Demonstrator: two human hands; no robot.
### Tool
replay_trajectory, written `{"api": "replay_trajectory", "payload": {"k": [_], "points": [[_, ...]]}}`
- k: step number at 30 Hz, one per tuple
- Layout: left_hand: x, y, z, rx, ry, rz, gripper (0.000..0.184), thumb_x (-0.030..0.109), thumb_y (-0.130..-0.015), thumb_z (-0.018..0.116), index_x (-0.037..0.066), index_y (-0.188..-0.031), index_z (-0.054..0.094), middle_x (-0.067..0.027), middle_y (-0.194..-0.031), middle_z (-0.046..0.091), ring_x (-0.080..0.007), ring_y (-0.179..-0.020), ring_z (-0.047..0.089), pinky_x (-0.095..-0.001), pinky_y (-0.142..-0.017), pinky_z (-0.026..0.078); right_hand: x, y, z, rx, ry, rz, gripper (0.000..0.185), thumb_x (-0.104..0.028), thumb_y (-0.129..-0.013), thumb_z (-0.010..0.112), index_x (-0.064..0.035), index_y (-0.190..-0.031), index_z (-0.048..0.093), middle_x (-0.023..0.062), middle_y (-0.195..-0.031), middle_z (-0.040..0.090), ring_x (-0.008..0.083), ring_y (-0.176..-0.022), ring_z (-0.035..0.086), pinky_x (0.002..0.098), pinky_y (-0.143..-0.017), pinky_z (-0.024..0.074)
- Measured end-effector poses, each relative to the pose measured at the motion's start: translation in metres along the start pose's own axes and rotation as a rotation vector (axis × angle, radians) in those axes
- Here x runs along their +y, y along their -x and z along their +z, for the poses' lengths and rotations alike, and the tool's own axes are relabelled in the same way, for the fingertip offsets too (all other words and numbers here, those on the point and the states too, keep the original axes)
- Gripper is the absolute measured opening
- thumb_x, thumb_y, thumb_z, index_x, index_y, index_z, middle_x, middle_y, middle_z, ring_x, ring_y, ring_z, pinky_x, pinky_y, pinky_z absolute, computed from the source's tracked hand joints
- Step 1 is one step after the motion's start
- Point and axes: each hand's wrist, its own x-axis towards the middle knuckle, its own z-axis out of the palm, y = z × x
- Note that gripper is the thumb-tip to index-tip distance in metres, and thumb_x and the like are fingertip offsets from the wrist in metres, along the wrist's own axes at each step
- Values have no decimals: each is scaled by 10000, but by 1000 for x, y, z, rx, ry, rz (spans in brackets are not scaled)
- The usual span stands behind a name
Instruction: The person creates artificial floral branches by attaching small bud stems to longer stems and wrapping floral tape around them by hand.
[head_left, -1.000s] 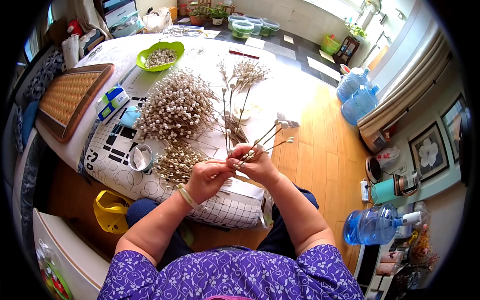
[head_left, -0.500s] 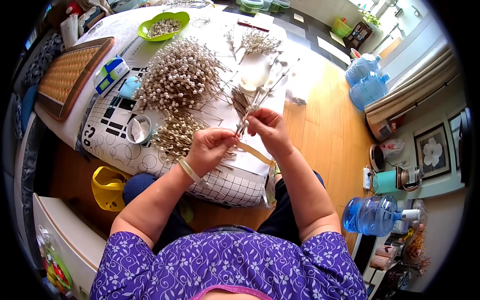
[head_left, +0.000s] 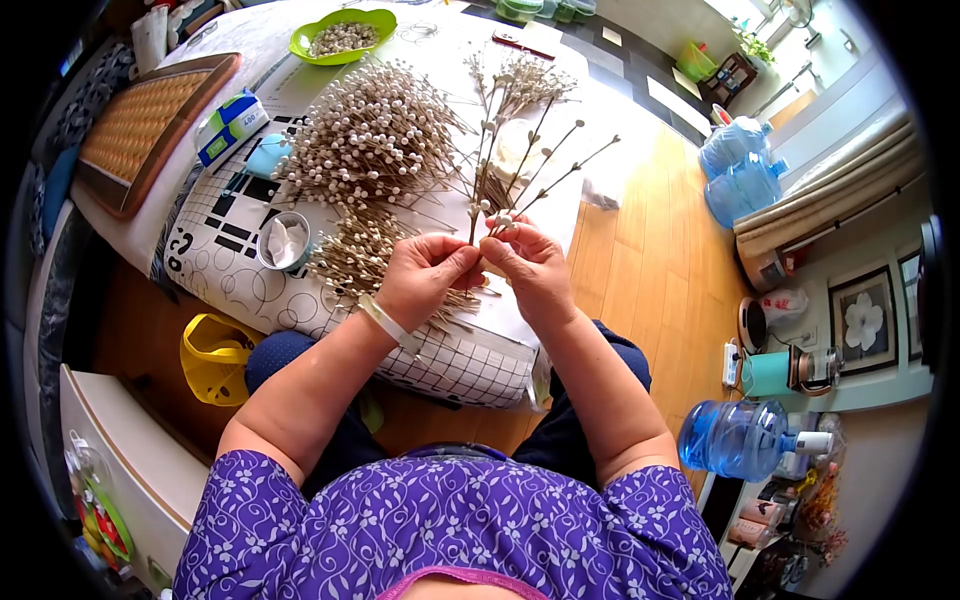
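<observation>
Thin brown stems tipped with pale round buds rise from between my two hands, which nearly touch at the fingertips. My left hand (head_left: pixel 425 275) pinches a budded branch (head_left: pixel 477 190) that points up and away from me. In my right hand (head_left: pixel 528 268), thumb and fingers close on the base of a spray of budded stems (head_left: pixel 545 165) fanning to the right. Just left of my hands lie a large heap of white-budded stems (head_left: pixel 370 135) and a smaller heap of cream-budded ones (head_left: pixel 350 250). Behind the held stems, a round white object (head_left: pixel 515 140) is partly hidden.
A green bowl (head_left: pixel 342 40) of loose buds sits at the back. Along the left are a tissue pack (head_left: pixel 232 127), a cup with white contents (head_left: pixel 285 242) and a woven mat (head_left: pixel 150 130). A yellow bag (head_left: pixel 215 360) is below; water bottles (head_left: pixel 735 437) stand right.
The held stems have swung more upright and spread apart, and both hands have come level, side by side. The pale strip that trailed below my right hand is no longer plainly visible.
</observation>
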Motion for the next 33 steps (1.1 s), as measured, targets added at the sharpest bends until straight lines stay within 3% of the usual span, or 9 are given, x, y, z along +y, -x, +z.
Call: {"api": "replay_trajectory", "payload": {"k": [3,5,8,11,13,16,33], "points": [[6,1,1,-4,41,-48,124,80,-846,552,-28,-891,593,-73,-784,615,-126,-689,605,-243,-630,528,-3,1,10,95,-98,55,66,-51,-742,657,-19,-727,602,18,-889,473,105,-885,447,232,-772,384],[2,1,0,5,1,-36,121,76,-848,547,-29,-889,589,-67,-774,609,-117,-670,597,-238,-623,528,0,1,9,77,-50,29,52,-40,-749,647,-16,-741,602,12,-865,473,94,-857,460,217,-740,398],[-2,-1,0,10,-25,-9,111,72,-848,547,-30,-873,584,-59,-759,608,-98,-638,587,-220,-598,523,-11,2,13,68,-81,175,43,-48,-778,630,-16,-790,604,15,-779,584,67,-684,516,190,-667,421],[-2,0,0,2,-9,-8,105,73,-841,558,-29,-847,582,-58,-754,613,-86,-627,586,-201,-567,513,-17,-4,-3,7,-30,178,95,-86,-801,617,-12,-860,615,37,-801,617,71,-664,519,207,-625,432],[-3,0,-1,-16,-102,-40,119,69,-850,540,-43,-878,571,-56,-738,592,-93,-622,574,-215,-590,521,-23,-9,-12,96,-27,173,143,-123,-805,622,-1,-878,620,21,-722,596,64,-598,490,196,-556,406],[-1,0,4,3,-119,-61,121,70,-843,553,-45,-876,575,-69,-745,604,-92,-598,577,-207,-564,514,-28,-17,-20,95,-46,207,72,-89,-789,633,-30,-818,603,4,-650,549,48,-511,446,172,-444,344],[-3,-1,2,13,-137,-77,124,67,-827,576,-48,-874,582,-77,-747,615,-90,-583,584,-189,-543,506,-30,-19,-23,-31,-37,157,63,-91,-827,586,-33,-818,562,9,-608,529,63,-483,459,182,-442,365]]}}
